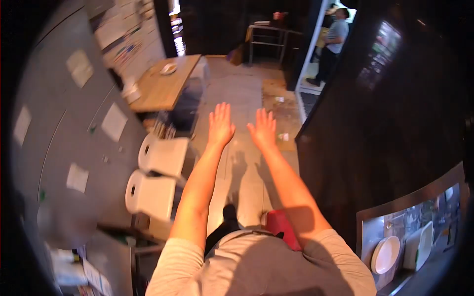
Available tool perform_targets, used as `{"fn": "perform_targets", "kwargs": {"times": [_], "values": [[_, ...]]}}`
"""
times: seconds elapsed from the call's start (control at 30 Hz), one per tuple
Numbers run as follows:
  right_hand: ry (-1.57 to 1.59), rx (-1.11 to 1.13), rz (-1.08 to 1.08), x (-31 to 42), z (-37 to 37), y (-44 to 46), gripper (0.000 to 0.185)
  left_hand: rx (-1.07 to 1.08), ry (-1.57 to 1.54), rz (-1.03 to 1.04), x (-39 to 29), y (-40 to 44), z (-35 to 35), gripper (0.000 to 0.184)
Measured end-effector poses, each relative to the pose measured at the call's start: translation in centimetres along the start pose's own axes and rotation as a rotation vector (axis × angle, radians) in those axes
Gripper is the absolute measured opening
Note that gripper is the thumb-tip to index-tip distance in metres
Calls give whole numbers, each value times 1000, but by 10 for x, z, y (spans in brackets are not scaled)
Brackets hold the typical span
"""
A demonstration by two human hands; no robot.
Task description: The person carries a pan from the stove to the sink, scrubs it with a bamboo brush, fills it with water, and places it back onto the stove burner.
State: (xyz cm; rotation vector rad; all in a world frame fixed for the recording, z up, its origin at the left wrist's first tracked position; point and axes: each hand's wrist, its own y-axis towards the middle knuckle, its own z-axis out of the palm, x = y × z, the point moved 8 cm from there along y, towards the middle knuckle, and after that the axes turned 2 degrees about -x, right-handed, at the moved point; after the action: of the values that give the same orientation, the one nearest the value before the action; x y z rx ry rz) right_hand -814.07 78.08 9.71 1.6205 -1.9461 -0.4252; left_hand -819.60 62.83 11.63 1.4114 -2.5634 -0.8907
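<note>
Both arms reach out ahead of me over the floor. My left hand (pixel 220 124) is flat with its fingers stretched, and nothing is in it. Level with it, a short gap away, my right hand (pixel 263 128) is spread in the same way and holds nothing. Neither touches any object. The wooden table (pixel 182 74) lies beyond and left of my left hand, with a plate (pixel 168 68) on it. A brown mat or board (pixel 279 101) on the floor is nearest to my right hand.
Two white chairs (pixel 163 154) stand along the left, beside grey lockers (pixel 59 133) with papers. At right, a dark wall has an opening showing white dishes (pixel 385 255). Another person (pixel 335 42) stands in a doorway. Something red (pixel 281 228) is by my waist.
</note>
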Motion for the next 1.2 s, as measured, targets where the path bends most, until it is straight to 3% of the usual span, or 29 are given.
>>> {"fn": "perform_targets", "kwargs": {"times": [0.07,0.17,0.3,0.43,0.47,0.5,0.53,0.57,0.6,0.63,0.67,0.7,0.73,0.8,0.83,0.87,0.9,0.93,1.0,1.03,1.1,1.2], "values": [[-7,40,58,-36,24,20,68,52,-81,-46,9,17,40,77],[3,137,184,-93,68,-7,69,249,-68,83,3,17,122,79],[-161,415,422,-179,115,-113,72,486,-67,263,-17,-47,234,84],[-19,829,818,-238,142,-232,74,853,-257,365,-32,-113,287,80],[9,931,892,-260,159,-263,67,1045,-279,368,-26,-128,317,78],[79,1046,927,-283,192,-316,60,1104,-560,284,-12,-145,355,77],[189,1184,913,-306,235,-380,54,1375,-633,141,18,-186,430,71],[331,1292,818,-324,281,-444,50,1616,-669,181,38,-201,468,65],[480,1330,647,-337,326,-490,46,1681,-472,257,54,-170,468,65],[665,1370,912,-334,287,-460,46,1724,-272,335,66,-127,460,65],[1044,1176,1187,-326,247,-402,46,1586,-181,175,97,-87,469,67],[1419,940,1354,-326,227,-359,45,1671,-165,-11,116,-54,478,66],[1625,773,1404,-337,219,-314,45,1578,-100,-7,136,-15,501,65],[1147,1033,1344,-400,238,-234,38,1375,-33,19,158,72,533,62],[866,1116,1230,-429,258,-204,38,1348,-140,-93,164,112,547,61],[512,1112,988,-467,283,-156,38,1160,-355,-308,160,161,536,60],[244,1041,816,-492,303,-101,37,960,-435,-372,162,196,549,57],[142,932,762,-513,318,-44,37,970,-434,-375,152,218,553,57],[262,856,814,-574,383,39,42,894,-670,-568,120,273,559,56],[371,578,992,-542,324,144,45,884,-601,-442,102,293,569,57],[230,521,808,-560,358,225,53,834,-469,-169,74,314,595,59],[324,405,794,-556,385,315,61,919,-414,-144,62,322,664,66]]}}
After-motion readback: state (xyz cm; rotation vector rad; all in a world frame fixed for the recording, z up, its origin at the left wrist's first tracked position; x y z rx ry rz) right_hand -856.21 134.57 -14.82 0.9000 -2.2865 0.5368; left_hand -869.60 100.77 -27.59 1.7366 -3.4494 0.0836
